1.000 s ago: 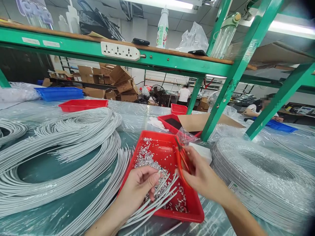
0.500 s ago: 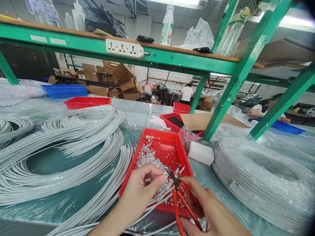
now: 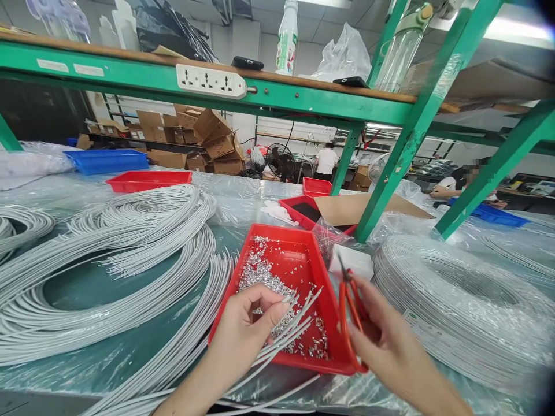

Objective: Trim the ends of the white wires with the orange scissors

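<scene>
My left hand pinches the tip of a light grey cable above a red tray. More loose cable ends fan out beside its fingers, over the tray. Small shiny metal pieces lie heaped along the tray's left side and scattered across its floor. Over the tray's right edge, my right hand is closed around the orange-red handles of a pair of pliers or cutters. The dark tip of that tool points up and away, apart from the cables.
Coiled grey cables cover the left side, and a wrapped coil lies at the right. A white box stands behind the tool. Green shelf posts rise beyond the tray. Two people are in the background.
My right hand has moved right and slightly up with the tool, away from the cable tip in my left hand. My left hand has barely moved. The whole view has shifted slightly.
</scene>
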The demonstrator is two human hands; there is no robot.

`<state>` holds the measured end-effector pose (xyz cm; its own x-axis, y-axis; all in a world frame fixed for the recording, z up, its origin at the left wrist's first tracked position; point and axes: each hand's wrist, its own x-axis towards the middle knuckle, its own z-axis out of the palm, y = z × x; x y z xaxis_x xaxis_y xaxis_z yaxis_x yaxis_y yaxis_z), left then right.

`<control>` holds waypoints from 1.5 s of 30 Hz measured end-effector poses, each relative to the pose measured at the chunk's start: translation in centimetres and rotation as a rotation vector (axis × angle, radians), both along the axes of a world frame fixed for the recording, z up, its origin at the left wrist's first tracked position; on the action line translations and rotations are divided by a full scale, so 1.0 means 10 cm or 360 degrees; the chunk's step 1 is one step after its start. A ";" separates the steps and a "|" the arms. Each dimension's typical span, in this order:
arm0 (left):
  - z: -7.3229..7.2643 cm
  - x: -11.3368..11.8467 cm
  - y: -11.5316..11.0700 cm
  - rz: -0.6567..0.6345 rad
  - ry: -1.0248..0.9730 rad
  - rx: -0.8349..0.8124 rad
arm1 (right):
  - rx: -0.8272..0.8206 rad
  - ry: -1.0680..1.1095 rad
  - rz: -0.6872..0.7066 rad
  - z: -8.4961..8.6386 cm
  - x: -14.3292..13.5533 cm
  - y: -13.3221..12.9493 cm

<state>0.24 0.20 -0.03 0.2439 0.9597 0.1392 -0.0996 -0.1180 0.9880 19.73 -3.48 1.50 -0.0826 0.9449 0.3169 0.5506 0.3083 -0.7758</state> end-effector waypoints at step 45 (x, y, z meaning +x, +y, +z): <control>0.02 0.00 -0.05 -0.0274 -0.0133 -0.0195 | -0.0094 0.0934 0.0324 -0.09 -0.36 0.10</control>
<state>0.22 -0.26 0.16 0.3981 0.9159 0.0510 -0.1903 0.0281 0.9813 16.16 -2.53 0.63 -0.0910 0.9457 0.3119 -0.0380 0.3097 -0.9501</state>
